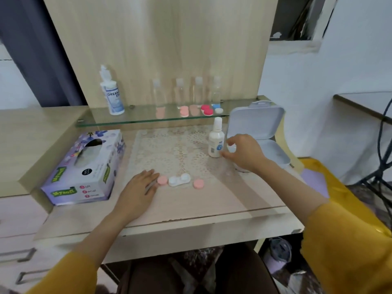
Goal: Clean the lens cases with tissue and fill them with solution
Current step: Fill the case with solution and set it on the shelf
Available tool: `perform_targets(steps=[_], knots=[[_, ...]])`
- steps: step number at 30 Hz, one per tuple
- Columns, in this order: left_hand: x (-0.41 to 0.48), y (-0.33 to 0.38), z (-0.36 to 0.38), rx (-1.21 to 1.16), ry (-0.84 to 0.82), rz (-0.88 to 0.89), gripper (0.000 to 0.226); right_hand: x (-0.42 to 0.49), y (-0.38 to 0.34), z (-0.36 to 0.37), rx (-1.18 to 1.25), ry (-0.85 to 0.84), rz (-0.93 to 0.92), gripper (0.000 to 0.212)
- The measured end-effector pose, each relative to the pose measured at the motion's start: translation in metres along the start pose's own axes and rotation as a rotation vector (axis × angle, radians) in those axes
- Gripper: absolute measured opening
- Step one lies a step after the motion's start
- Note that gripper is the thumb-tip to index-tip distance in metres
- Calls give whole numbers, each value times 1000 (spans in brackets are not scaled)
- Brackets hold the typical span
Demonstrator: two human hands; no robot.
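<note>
In the lower middle of the frame an uncapped white lens case [179, 180] lies on the desk [212, 211], a pink cap [162, 179] at its left and another pink cap [198, 184] at its right. The left hand [140, 187] rests flat, fingers straight, grasping nothing, its tips at the left cap. Right of centre, the right hand [244, 153] is loosely curled and released just beside a small white bottle [216, 141]. A tissue box [84, 166] sits at left.
</note>
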State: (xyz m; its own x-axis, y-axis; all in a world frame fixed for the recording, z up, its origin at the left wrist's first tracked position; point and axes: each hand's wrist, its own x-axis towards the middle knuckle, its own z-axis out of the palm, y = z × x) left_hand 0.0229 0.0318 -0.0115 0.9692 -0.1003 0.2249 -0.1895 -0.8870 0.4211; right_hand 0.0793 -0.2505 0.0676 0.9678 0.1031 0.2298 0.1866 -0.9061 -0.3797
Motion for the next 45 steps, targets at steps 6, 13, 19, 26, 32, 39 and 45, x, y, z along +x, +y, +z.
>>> perform_targets(steps=[6, 13, 19, 26, 32, 39, 45], knots=[[0, -1, 1, -28, 17, -3, 40, 34, 1, 13, 119, 21, 164, 45], [-1, -2, 2, -51, 34, -15, 38, 43, -7, 37, 260, 91, 304, 43], [-2, -1, 0, -72, 40, -17, 38, 37, -8, 42, 289, 150, 264, 38], [-2, -2, 1, -75, 26, -16, 38, -3, -15, 30, 385, 155, 132, 34], [6, 8, -8, -409, 125, -222, 41, -32, -13, 30, 468, 104, 66, 34], [34, 93, -30, -572, 100, 106, 41, -42, -8, 44, 585, 140, 87, 35], [60, 147, -39, -394, -99, 389, 42, -46, -9, 55, 781, 171, 111, 35]])
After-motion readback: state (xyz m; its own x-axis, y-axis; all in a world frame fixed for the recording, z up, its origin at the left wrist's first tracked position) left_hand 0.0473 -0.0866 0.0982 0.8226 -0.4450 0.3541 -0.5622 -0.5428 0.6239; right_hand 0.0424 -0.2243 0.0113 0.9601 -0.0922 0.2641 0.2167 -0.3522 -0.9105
